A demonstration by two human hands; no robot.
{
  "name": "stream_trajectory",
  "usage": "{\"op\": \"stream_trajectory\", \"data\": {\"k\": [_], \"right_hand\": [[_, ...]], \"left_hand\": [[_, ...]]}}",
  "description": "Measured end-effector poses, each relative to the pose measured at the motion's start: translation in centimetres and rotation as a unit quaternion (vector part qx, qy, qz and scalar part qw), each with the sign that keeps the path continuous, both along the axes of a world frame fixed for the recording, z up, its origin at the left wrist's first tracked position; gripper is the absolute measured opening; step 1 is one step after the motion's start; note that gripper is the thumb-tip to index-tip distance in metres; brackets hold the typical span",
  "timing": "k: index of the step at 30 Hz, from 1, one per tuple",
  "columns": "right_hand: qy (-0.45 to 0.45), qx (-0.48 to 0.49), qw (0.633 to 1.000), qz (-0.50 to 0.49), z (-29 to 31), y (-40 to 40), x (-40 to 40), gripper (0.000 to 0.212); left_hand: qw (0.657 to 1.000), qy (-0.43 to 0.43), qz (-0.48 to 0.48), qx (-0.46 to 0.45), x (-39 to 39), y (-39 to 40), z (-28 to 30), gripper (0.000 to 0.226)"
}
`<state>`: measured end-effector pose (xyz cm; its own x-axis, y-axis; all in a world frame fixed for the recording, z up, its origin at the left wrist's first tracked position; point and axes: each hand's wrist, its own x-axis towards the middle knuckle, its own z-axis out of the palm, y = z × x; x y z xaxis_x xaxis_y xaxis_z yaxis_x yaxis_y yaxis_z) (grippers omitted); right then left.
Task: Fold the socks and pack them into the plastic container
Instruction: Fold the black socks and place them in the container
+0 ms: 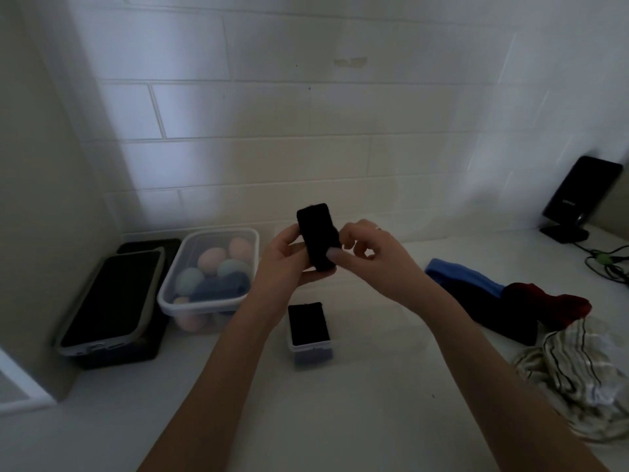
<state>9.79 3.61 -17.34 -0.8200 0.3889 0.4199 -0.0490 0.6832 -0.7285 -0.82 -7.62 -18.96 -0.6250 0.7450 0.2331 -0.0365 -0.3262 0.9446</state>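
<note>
A small folded black sock (317, 229) stands upright in the air above the white counter, held between both hands. My left hand (286, 264) cups it from the left and below. My right hand (371, 250) pinches its right edge with thumb and fingers. Below them a small clear plastic container (310, 349) holds another dark folded sock. A larger clear plastic container (170, 294) to the left holds rolled pastel socks and a dark blue one. Loose socks lie at the right: blue (459, 274), dark navy (497, 318), red (558, 304) and striped (578, 379).
Two dark lids or trays (112, 301) lean stacked at the left by the wall corner. A black device on a stand (578, 195) with cables (606, 264) is at the back right. The tiled wall (306, 131) runs behind the counter.
</note>
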Motion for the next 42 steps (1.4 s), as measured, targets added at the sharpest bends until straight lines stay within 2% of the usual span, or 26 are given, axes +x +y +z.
{"op": "stream_trajectory", "data": {"k": [7, 14, 18, 22, 25, 29, 33, 36, 39, 42], "right_hand": [[0.028, -0.064, 0.996, -0.053, -0.2, 0.0, -0.4, 0.029], [0.024, -0.076, 0.994, -0.072, 0.0, -0.2, -0.2, 0.032], [0.041, -0.087, 0.992, -0.086, -0.2, -0.2, -0.2, 0.019], [0.051, -0.154, 0.987, 0.005, 0.4, -0.1, 0.1, 0.03], [0.069, -0.162, 0.984, 0.016, 0.8, -0.4, 0.0, 0.016], [0.086, -0.156, 0.984, -0.021, 1.0, -0.5, 0.1, 0.011], [0.099, -0.173, 0.979, -0.044, 0.9, -0.2, 0.2, 0.011], [0.106, -0.176, 0.978, -0.03, 1.0, -0.3, 0.2, 0.011], [0.096, -0.159, 0.983, 0.008, 1.2, -0.5, 0.3, 0.004], [0.1, -0.109, 0.989, 0.008, 1.2, -0.4, 0.2, 0.008]], "left_hand": [[0.999, 0.037, -0.011, -0.006, 0.1, 0.2, -0.3, 0.03], [0.997, 0.061, -0.016, -0.036, 0.2, 0.2, -0.3, 0.03], [0.996, 0.07, -0.012, -0.045, 0.3, 0.1, -0.2, 0.034], [0.996, 0.054, -0.026, -0.064, 0.7, 0.2, 0.4, 0.034], [0.996, -0.006, -0.041, -0.074, 0.7, 0.2, 0.9, 0.023], [0.99, 0.09, -0.069, -0.083, 1.0, -0.2, 0.3, 0.012], [0.988, 0.114, -0.047, -0.088, 0.9, 0.1, -0.1, 0.015], [0.987, 0.129, -0.019, -0.094, 0.6, 0.0, -0.2, 0.03], [0.988, 0.13, 0.001, -0.082, 0.6, 0.1, -0.3, 0.024], [0.976, 0.196, 0.026, -0.093, 0.6, 0.1, -0.5, 0.014]]}}
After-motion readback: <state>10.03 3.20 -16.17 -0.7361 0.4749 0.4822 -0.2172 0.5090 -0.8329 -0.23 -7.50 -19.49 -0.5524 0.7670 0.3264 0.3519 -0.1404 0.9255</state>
